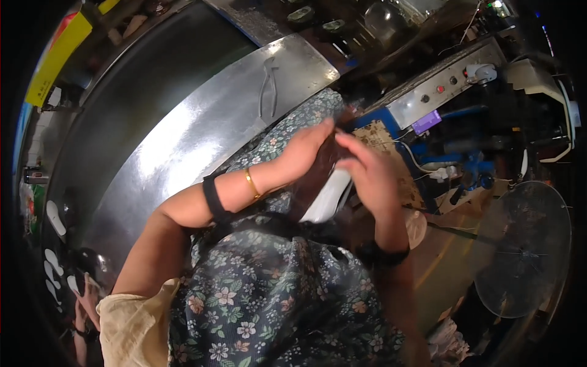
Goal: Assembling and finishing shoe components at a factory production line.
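Note:
A shoe [327,199] with a white sole-like side and a dark brown upper is tilted between my hands, above my lap. My left hand [299,153] presses along its dark side, fingers close together and reaching toward the far end. From the other side my right hand [370,177], smeared by motion, grips it with thumb and fingers near the white part. The far end of the shoe is partly hidden by my fingers. Under my hands lies a floral apron [244,287]. Metal pincers [268,88] rest on the shiny metal table [183,144] beyond my left hand.
A metal control box [440,92] with buttons stands at the far right, near a purple box [426,123] and blue machine parts. A round fan [523,248] is at the right. Several white soles [55,217] lie at the far left, close to another person's hand [89,298].

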### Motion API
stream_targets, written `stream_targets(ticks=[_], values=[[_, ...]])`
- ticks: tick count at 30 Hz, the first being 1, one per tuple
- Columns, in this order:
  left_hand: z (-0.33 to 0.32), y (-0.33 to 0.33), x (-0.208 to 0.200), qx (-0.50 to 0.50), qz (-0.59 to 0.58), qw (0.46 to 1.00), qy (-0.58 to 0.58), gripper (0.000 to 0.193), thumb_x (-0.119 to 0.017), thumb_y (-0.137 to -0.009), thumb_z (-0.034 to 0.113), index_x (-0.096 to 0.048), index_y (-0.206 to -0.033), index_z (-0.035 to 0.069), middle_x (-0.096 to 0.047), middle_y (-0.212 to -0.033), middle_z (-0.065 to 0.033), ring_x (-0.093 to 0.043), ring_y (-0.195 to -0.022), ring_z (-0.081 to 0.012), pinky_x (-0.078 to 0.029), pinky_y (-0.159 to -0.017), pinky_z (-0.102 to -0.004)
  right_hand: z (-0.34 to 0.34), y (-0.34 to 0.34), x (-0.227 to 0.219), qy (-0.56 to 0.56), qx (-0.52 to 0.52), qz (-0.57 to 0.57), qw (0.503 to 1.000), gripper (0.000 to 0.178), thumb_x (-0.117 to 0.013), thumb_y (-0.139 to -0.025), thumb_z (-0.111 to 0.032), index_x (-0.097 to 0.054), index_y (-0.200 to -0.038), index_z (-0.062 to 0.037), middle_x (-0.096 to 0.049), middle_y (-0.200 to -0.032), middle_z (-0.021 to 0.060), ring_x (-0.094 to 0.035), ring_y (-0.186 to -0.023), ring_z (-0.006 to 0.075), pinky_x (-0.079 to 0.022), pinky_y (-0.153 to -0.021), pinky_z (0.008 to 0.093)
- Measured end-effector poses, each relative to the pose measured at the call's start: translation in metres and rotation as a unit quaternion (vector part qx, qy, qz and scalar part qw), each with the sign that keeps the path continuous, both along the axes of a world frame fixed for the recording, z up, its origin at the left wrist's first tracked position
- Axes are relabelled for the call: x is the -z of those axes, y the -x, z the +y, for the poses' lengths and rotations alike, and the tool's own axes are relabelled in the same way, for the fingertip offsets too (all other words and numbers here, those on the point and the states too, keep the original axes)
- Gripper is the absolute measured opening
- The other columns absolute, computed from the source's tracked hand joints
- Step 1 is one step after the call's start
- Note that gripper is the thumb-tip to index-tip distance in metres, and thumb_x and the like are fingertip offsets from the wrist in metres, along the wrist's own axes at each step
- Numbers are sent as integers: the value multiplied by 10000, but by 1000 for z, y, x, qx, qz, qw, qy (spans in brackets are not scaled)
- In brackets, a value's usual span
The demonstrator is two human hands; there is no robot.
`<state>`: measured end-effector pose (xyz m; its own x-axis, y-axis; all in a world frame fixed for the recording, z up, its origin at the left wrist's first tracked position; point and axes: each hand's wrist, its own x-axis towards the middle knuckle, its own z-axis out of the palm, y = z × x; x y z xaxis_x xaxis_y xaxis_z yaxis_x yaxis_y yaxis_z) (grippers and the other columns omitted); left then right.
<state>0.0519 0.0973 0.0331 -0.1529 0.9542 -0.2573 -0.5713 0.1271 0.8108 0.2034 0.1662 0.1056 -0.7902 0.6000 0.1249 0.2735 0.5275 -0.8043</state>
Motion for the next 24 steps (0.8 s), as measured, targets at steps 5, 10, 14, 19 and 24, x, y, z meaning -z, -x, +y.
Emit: stream_targets(ticks=[5, 10, 14, 19, 24], values=[[-8, 13, 16, -90, 540, 826, -135, 523, -740, -756, 305, -580, -1160, 13, -600, -1128, -206, -584, -1019, -376, -456, -920, -404, -36, -10, 131, 292, 65, 170, 939, 587, -635, -938, -196, -371, -1418, 15, -512, -1329, 133, -441, -1247, 174, -359, -1040, 309], [9, 46, 41, -10, 433, 901, -25, 446, -742, -799, 172, -577, -1194, 48, -630, -1062, -95, -586, -941, -166, -482, -831, -296, -38, -23, 147, 401, 147, 38, 903, 302, -523, -1007, -212, -604, -1146, 44, -655, -1006, 24, -557, -882, 69, -460, -777, 240], [-4, 61, 39, 28, 184, 982, -6, 430, -712, -876, 142, -547, -1264, 57, -621, -1048, -17, -577, -901, -106, -482, -801, -259, -15, -24, 120, 385, 81, 53, 918, 376, -556, -989, -322, -659, -1022, 38, -670, -881, 4, -574, -765, 51, -464, -696, 224], [-3, 49, 60, 36, 255, 966, 14, 430, -681, -901, 145, -499, -1281, 59, -598, -1056, -25, -549, -923, -104, -460, -823, -248, -41, 12, 153, 540, 253, -52, 801, 720, -370, -976, -618, -638, -1111, 37, -664, -963, 77, -603, -844, 163, -476, -801, 280], [-1, 50, 63, 78, 212, 973, 35, 418, -658, -910, 114, -485, -1281, 34, -591, -1044, -22, -531, -948, -105, -451, -834, -246, -32, 9, 144, 245, 149, -120, 950, 620, -336, -1013, -461, -585, -1126, 95, -676, -904, 210, -656, -840, 299, -501, -793, 386]])
